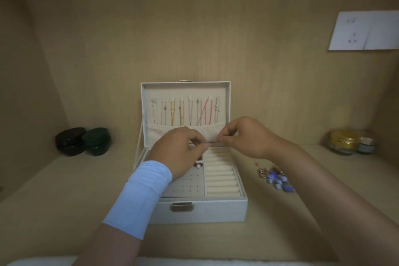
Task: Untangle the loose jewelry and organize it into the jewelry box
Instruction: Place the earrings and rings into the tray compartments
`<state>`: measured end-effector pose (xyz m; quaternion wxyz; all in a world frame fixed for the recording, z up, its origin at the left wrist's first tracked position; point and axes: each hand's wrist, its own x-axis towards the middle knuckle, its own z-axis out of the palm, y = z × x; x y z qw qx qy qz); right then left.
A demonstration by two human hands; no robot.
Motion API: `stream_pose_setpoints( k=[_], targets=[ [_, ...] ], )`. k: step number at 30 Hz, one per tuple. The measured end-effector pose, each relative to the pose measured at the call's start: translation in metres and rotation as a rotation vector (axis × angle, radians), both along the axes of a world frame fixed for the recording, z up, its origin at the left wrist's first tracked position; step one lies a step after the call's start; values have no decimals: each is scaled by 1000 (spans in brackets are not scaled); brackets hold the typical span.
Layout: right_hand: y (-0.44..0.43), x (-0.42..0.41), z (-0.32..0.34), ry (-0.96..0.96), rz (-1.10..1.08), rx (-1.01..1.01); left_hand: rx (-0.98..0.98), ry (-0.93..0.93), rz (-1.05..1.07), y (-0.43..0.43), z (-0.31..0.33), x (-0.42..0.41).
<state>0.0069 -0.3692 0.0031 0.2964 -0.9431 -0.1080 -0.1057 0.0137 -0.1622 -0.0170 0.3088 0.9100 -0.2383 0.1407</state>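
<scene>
The box (203, 211) sits open at mid-shelf, its lid (185, 87) upright at 12 o'clock with necklaces (185, 112) hanging in a row inside it. Both hands meet over the back of the tray, just before the lid's pocket.

The left hand (181, 151) comes in from 7 o'clock, back of the hand up, wrist in a pale blue sleeve (140, 196), fingers curled and tips turned toward 3 o'clock. The right hand (244, 138) comes in from 4 o'clock on a bare forearm, knuckles raised, fingers bent toward 9 o'clock. Between the two sets of fingertips runs a short thin strand (213, 142), pinched at each end and held level above the tray; it is too fine to tell what kind of piece it is.

Below the hands, the ring rolls (222, 177) fill the tray's right half and a holed earring panel (187, 185) its left, with a pearl piece (198, 165) at the panel's far edge beside the left wrist.

A heap of blue beads (276, 179) lies on the shelf at 3 o'clock from the box, near it but apart. Two dark jars (83, 141) stand at 9 o'clock, well away, and glass jars (349, 142) at 3 o'clock by the wall. A white plate (364, 30) is fixed on the wall at 2 o'clock
</scene>
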Motion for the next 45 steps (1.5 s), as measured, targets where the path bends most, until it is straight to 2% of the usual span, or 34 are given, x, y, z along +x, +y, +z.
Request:
stream_pose_setpoints(
  k=[7,10,16,26,31,38,42,45],
  targets=[
    [-101,-54,-14,63,-169,-39,188,-20,-223,-85,7,-24],
    [-123,-69,-28,103,-186,-87,273,44,-267,-122,4,-29],
    [-133,-67,-50,167,-130,-120,462,193,-211,-160,-14,-30],
    [-132,-58,-58,167,-47,-185,472,156,-122,-169,-29,-28],
    [-134,-59,-58,134,-84,-54,324,206,-142,-163,-28,-27],
    [-127,-63,-54,201,-112,517,-113,331,-139,-144,-15,-26],
    [-120,-68,-48,267,-102,695,-395,509,-197,-138,-9,-27],
    [-117,-70,-45,277,-53,773,-559,562,-227,-132,-2,-27]
  ],
)
